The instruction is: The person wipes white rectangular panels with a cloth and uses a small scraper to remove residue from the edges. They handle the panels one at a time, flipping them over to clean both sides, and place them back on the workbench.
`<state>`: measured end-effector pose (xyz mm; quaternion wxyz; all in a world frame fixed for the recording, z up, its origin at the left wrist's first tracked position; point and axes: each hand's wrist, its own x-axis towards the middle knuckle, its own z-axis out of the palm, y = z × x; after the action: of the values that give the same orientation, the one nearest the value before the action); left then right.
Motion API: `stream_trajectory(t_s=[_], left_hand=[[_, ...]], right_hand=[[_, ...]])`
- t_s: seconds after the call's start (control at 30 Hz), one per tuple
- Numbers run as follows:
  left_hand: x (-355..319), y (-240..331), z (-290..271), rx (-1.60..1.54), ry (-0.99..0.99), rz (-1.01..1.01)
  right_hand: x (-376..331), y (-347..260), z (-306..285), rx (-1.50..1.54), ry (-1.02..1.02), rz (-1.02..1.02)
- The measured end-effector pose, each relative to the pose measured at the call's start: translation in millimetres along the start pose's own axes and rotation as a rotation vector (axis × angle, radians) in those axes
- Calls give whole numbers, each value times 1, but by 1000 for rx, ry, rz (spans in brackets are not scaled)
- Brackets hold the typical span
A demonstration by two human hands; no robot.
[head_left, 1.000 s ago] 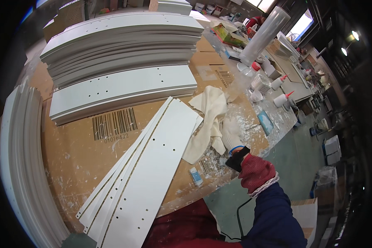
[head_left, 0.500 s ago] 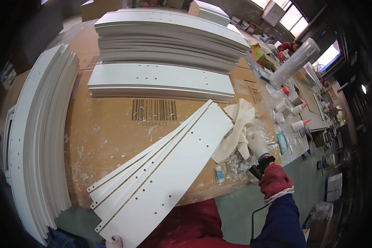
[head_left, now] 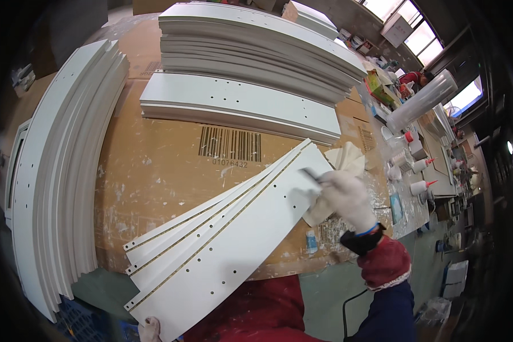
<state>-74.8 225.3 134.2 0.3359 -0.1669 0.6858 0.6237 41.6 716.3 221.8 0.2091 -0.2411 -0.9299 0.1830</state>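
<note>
Several long white panels [head_left: 242, 228], with small drilled holes and brown raw edges, lie fanned out across the near side of the cardboard-covered table. At the bottom, my left hand [head_left: 150, 329], in a whitish glove, grips the near end of the top panel, its thumb on the upper face. My right hand [head_left: 349, 199], also gloved, is closed over the panel's far right edge. From its fingers juts a small dark flat tool [head_left: 310, 175], blurred by motion, so its exact kind is unclear. A cream cloth [head_left: 347, 158] lies partly behind this hand.
Tall stacks of white panels stand at the back [head_left: 256, 48] and left [head_left: 68, 171]; a lower stack [head_left: 239, 102] sits in front of the back one. A blue-and-white packet [head_left: 312, 241] lies near the front edge. Red-tipped bottles [head_left: 422, 187] and a clear film roll [head_left: 422, 101] occupy the right.
My right hand has swung up and left from beside the cloth to the top panel's edge, and the dark tool now shows. My left hand stays at the panel's near end. The view has shifted slightly.
</note>
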Motion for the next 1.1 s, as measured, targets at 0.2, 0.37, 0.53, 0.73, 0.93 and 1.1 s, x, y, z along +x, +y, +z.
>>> stream_trajectory(t_s=[0.2, 0.37, 0.53, 0.73, 0.93, 1.1], left_hand=[[0, -58, -64, 617, 105, 412], [-1, -64, -81, 523, 180, 285], [-6, -76, -84, 537, 230, 293], [-4, -70, -77, 550, 207, 184], [17, -49, -27, -207, 244, 33], [11, -11, 4, -40, 271, -119]], right_hand=[[25, -95, 90, -16, -625, -226], [34, -88, 105, -30, -695, -198], [69, -9, 81, -233, -365, 49], [78, 21, 43, -244, -232, 261], [76, 26, 75, -335, -214, 33], [88, 21, 74, -367, -317, 61]])
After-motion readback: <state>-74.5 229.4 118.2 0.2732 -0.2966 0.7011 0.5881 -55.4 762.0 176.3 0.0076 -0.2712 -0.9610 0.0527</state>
